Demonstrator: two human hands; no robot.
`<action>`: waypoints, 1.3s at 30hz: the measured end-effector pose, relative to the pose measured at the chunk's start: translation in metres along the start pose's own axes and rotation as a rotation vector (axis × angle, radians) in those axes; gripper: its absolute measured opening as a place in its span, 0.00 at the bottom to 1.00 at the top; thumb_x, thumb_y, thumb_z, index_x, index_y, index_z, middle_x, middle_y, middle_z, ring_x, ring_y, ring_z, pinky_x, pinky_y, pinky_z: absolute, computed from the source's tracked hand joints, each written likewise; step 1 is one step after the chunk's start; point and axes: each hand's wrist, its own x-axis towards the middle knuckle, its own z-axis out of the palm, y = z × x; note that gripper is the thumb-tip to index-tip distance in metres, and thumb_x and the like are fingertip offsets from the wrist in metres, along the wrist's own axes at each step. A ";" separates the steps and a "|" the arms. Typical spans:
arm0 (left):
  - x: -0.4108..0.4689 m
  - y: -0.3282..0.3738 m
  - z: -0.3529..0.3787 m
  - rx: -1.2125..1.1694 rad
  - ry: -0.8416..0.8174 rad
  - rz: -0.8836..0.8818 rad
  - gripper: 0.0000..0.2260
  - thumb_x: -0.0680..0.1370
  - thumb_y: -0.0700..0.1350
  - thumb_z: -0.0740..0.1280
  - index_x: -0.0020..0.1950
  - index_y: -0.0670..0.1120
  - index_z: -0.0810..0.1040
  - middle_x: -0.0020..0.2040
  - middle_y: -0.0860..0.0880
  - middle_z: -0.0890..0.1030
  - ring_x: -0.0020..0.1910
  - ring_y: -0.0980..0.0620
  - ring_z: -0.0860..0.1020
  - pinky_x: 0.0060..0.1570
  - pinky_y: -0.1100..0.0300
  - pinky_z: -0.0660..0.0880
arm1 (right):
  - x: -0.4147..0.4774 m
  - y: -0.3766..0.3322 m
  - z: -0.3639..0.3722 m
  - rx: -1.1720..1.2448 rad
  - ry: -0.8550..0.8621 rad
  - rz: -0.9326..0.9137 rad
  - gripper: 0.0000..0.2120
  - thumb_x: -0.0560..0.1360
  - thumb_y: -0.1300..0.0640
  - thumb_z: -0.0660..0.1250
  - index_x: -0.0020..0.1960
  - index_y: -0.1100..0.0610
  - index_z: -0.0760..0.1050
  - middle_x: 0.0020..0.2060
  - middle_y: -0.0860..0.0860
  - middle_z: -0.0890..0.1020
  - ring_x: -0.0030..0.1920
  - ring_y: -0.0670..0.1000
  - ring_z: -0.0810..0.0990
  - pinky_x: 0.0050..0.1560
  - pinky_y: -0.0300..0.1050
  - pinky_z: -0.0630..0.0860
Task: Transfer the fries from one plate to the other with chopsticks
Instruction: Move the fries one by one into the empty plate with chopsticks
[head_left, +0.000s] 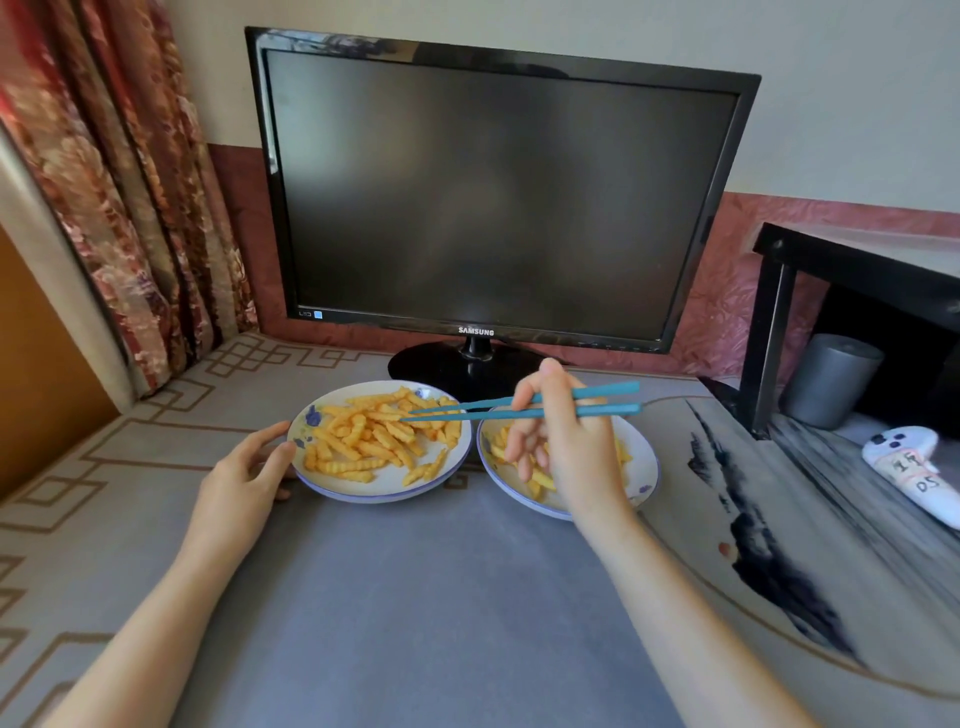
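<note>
Two white plates with blue rims stand side by side on the table. The left plate (384, 488) carries a big heap of crinkle-cut fries (379, 434). The right plate (641, 467) holds a few fries (540, 475), partly hidden behind my right hand. My right hand (566, 441) grips a pair of teal chopsticks (519, 408) above the right plate. Their tips reach left over the heap of fries, close together, with no fry visibly lifted. My left hand (249, 467) rests against the left rim of the left plate, fingers straight.
A black monitor (493, 197) on a round stand (467, 369) rises right behind the plates. A patterned curtain (130, 208) hangs at the left. At the right are a black shelf (852, 291), a grey cylinder (831, 379) and a white controller (914, 467).
</note>
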 end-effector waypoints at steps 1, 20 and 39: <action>0.000 0.000 0.000 -0.002 0.001 0.000 0.13 0.80 0.45 0.61 0.64 0.48 0.75 0.41 0.57 0.81 0.36 0.51 0.79 0.31 0.76 0.71 | -0.001 0.004 0.003 0.006 -0.004 0.000 0.20 0.83 0.53 0.52 0.37 0.60 0.71 0.20 0.58 0.74 0.17 0.50 0.69 0.19 0.34 0.62; -0.004 0.006 -0.001 -0.007 0.015 0.011 0.14 0.80 0.42 0.60 0.65 0.46 0.75 0.44 0.49 0.81 0.36 0.56 0.77 0.30 0.79 0.69 | -0.009 0.013 0.009 -0.059 0.020 -0.018 0.22 0.83 0.52 0.53 0.34 0.58 0.72 0.20 0.54 0.73 0.20 0.55 0.69 0.20 0.39 0.65; -0.002 0.003 0.000 -0.021 0.026 0.024 0.13 0.81 0.42 0.60 0.64 0.47 0.76 0.49 0.46 0.82 0.39 0.57 0.78 0.30 0.77 0.71 | 0.013 -0.023 -0.082 -0.038 0.428 -0.021 0.20 0.82 0.55 0.52 0.34 0.60 0.68 0.15 0.55 0.71 0.13 0.51 0.64 0.17 0.32 0.57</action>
